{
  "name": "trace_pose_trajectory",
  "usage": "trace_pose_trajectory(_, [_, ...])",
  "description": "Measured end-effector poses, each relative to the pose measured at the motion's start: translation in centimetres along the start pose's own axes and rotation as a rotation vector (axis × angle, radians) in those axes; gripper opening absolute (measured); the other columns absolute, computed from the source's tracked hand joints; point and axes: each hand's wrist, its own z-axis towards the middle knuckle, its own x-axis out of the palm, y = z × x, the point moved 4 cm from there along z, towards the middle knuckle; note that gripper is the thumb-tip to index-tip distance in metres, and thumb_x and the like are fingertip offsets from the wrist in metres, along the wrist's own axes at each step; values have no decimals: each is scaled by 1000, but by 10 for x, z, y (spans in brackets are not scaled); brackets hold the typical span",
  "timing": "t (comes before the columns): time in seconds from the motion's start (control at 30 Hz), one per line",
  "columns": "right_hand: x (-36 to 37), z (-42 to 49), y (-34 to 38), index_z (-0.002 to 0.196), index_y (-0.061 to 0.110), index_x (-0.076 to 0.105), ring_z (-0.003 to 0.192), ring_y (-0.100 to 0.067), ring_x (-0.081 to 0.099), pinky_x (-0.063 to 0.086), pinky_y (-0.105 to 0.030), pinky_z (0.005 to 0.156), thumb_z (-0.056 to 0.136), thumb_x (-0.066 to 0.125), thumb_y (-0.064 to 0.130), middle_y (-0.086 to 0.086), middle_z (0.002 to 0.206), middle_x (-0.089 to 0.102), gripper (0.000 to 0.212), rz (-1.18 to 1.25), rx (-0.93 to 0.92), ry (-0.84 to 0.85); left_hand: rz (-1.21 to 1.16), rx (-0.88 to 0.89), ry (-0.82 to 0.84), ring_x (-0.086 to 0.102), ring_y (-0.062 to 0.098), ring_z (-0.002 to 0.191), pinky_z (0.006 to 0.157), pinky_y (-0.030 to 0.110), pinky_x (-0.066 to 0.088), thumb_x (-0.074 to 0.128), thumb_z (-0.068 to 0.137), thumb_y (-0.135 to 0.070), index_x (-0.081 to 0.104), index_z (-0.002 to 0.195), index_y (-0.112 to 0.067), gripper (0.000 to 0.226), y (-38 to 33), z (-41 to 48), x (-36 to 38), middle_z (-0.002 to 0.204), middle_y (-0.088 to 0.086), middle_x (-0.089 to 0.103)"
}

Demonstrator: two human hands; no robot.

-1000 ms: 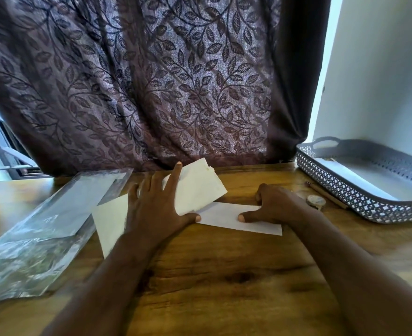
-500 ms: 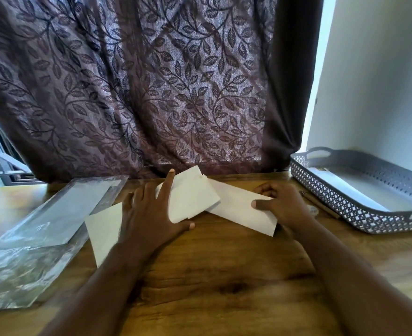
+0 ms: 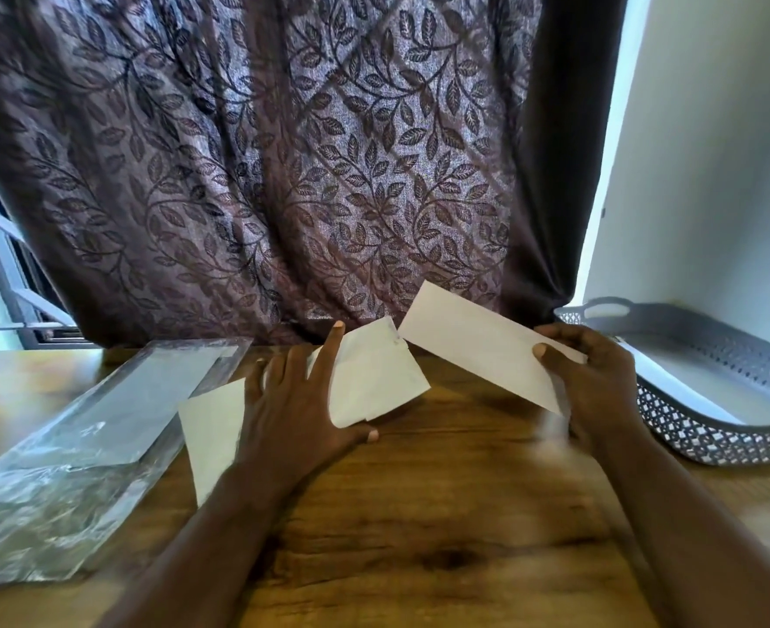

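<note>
Both forearms are bare as far as they show. The left hand (image 3: 297,410) and right hand (image 3: 596,378) are bare too, with short, plain fingernails.

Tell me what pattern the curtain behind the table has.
The curtain shows trailing leafy vines on purplish-brown fabric, clearest in the head view.
</note>
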Motion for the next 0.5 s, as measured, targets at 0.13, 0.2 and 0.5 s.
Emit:
trace_pose_trajectory(0.13, [-3,-2,3,98,18,76,88,-3,65,51,-31,74,86,76,8,12,100,72,16,-58,-36,64,20,21,-38,37,30,132,114,57,28,43,53,-101,-3,159,-32,134,2,-1,-4,145,7,40])
trace_pose_trajectory(0.2, [-2,-2,6,99,19,77,83,9,63,47,-25,72,86,76,9,16,100,72,17,-104,-56,131,37,54,-45,38,30,131,114,57,29,44,53,-100,2,160,-31,134,2,-1,-5,143,7,41])
trace_pose_trajectory(0.5, [26,-17,16,108,16,74,83,-14,75,59,-22,65,80,81,5,-1,93,78,31,-5,-5,306,-40,287,-16,35,27,138,118,55,19,43,60,-100,11,159,-35,122,-23,-7,-5,150,-1,38])
